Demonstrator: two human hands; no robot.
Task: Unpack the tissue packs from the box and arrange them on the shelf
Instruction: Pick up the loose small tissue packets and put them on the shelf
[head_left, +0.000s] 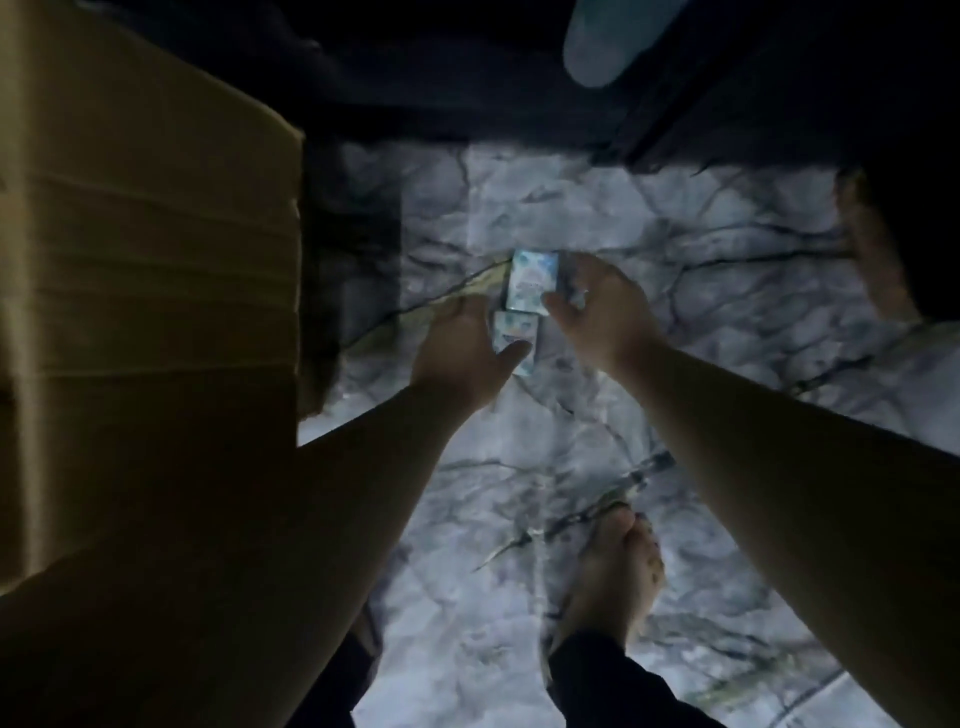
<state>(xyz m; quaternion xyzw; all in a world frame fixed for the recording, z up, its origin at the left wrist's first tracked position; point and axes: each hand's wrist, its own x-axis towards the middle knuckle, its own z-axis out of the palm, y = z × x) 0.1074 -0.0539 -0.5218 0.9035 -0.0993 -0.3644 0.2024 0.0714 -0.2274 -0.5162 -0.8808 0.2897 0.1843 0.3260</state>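
A tall cardboard box (145, 249) fills the left of the dim view, standing on the marble-patterned floor (675, 218). Just right of it the left hand (462, 353) curls its fingers and thumb round the lower tissue pack (511, 338), and the right hand (597, 312) pinches the upper tissue pack (530, 283) by its right side; the two packs sit end to end, low over the floor. A bare foot (613, 571) stands on the floor nearer the viewer.

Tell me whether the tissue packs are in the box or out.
Out: two tissue packs are held over the marble floor, left hand and right hand gripping them, beside the cardboard box.
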